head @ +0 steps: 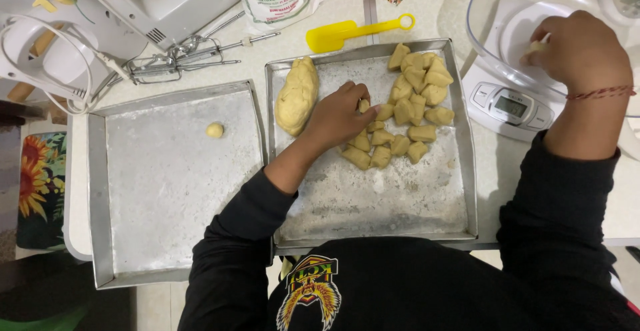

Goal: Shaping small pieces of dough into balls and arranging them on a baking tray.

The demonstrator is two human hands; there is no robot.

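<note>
Head view: the left hand (343, 114) pinches 1 dough piece (364, 106) from the cut pile (407, 104) in the right tray (373, 198); the right hand (580, 48) grasps a bit over the scale bowl (487, 38). Only 1 rolled ball (215, 130) sits in the left tray (167, 191), so most remains

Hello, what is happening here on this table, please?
A person in a black sleeve works with yellow dough. The left hand picks one of the cut dough pieces in the right metal tray, beside a big dough lump. The right hand holds a small bit over the clear bowl on the kitchen scale. One rolled ball lies in the left tray.
</note>
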